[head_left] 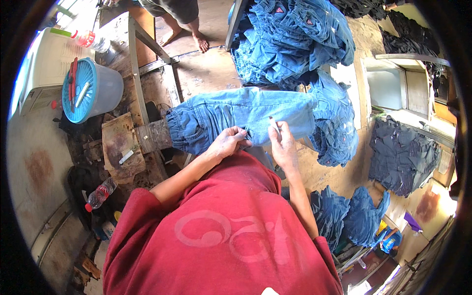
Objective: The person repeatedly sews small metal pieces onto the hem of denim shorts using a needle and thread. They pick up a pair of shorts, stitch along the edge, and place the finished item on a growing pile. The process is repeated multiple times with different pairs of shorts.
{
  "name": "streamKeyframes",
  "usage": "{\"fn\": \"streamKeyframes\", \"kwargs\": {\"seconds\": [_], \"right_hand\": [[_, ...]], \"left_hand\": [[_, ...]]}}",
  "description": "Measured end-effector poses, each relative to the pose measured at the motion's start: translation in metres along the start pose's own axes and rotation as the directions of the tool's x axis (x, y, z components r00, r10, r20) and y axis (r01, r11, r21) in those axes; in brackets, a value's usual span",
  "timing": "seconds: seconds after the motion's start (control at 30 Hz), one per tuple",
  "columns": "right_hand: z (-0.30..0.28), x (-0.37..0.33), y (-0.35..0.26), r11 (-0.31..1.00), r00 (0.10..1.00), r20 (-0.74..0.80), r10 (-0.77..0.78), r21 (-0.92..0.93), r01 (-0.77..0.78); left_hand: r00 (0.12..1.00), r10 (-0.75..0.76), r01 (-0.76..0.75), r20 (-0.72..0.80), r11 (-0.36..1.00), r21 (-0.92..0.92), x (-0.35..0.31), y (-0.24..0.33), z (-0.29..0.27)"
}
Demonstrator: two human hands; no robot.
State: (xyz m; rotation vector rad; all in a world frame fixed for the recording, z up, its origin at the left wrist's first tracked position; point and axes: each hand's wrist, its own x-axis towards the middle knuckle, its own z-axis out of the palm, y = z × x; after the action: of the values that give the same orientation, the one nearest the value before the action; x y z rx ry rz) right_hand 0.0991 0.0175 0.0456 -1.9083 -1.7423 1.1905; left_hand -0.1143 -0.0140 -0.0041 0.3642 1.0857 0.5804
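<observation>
Light-blue jeans point(275, 105) with a gathered elastic waist lie sideways in front of me, drawn over a narrow board point(153, 136) whose end shows on the left. My left hand point(228, 142) is closed in a pinch on the near edge of the jeans, beside a small dark spot. In my right hand point(283, 147) a short, pale, stick-like tool point(273, 123) with a dark tip is held between thumb and fingers, over the cloth. Its exact kind is too small to make out.
A tall pile of blue jeans point(295, 42) stands beyond, with more hanging jeans point(334, 123) at its near side. Dark garments point(403, 155) lie at right. A lidded bucket point(101, 88) and a stained wooden block point(123, 147) are at left. Another person's feet point(199, 42) show at the top.
</observation>
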Motion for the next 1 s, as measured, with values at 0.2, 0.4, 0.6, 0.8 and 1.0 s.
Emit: {"fn": "streamKeyframes", "kwargs": {"seconds": [0.2,0.4,0.6,0.8,1.0], "right_hand": [[0.008,0.001,-0.006,0.978,0.999,-0.038,-0.035,0.206,0.042],[-0.006,-0.02,-0.033,0.98,0.978,-0.066,-0.198,0.012,0.199],[0.012,-0.043,-0.057,0.696,0.848,-0.104,-0.52,-0.627,0.351],[0.013,-0.042,-0.062,0.714,0.847,-0.191,-0.496,-0.645,0.273],[0.021,-0.045,-0.06,0.716,0.845,-0.13,-0.518,-0.606,0.346]], "left_hand": [[0.99,-0.138,0.132,-0.023,0.974,-0.183,-0.014,0.005,0.001],[0.982,-0.087,0.083,0.167,0.996,0.034,-0.013,0.017,-0.007],[0.904,-0.013,0.027,0.428,0.999,-0.026,-0.016,0.024,-0.018],[0.875,0.01,0.071,0.485,0.986,-0.15,-0.016,0.028,-0.015],[0.868,-0.001,0.073,0.496,0.989,-0.126,-0.011,0.026,-0.017]]}}
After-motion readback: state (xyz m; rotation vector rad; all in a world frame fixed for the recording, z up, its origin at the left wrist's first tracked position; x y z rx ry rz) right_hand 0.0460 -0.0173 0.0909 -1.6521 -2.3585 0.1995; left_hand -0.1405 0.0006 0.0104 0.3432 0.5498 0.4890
